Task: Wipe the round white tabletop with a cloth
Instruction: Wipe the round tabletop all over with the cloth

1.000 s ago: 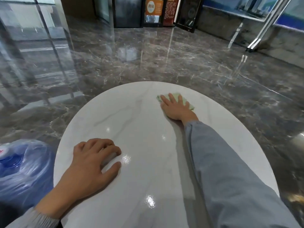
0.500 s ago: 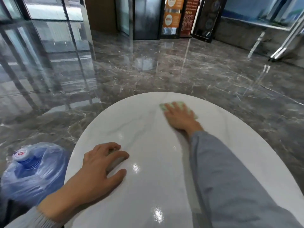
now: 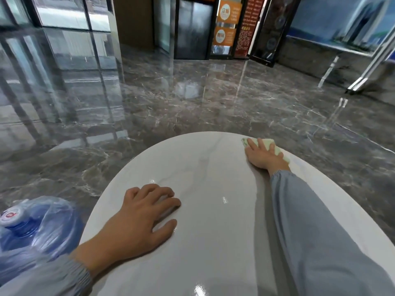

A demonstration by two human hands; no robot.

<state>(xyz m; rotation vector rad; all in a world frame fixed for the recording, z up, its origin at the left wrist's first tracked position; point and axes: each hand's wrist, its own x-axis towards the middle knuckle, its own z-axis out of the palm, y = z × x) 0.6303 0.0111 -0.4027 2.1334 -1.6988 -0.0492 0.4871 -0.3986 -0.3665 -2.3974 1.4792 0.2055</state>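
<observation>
The round white tabletop (image 3: 213, 178) with faint grey veins fills the lower middle of the view. A pale green cloth (image 3: 275, 147) lies at its far right edge. My right hand (image 3: 263, 155) presses flat on the cloth with straight fingers, the arm stretched out in a grey-blue sleeve. My left hand (image 3: 141, 214) rests palm down on the near left part of the tabletop, its fingers slightly bent, holding nothing.
A blue water jug (image 3: 32, 227) wrapped in clear plastic stands on the floor at the lower left, beside the table. Glossy dark marble floor (image 3: 192, 99) surrounds the table. Glass walls stand on the left, dark doors and orange signs at the back.
My right hand has slid the cloth out toward the far right edge of the tabletop. The view has tilted up and shifted. My left hand stays planted in place.
</observation>
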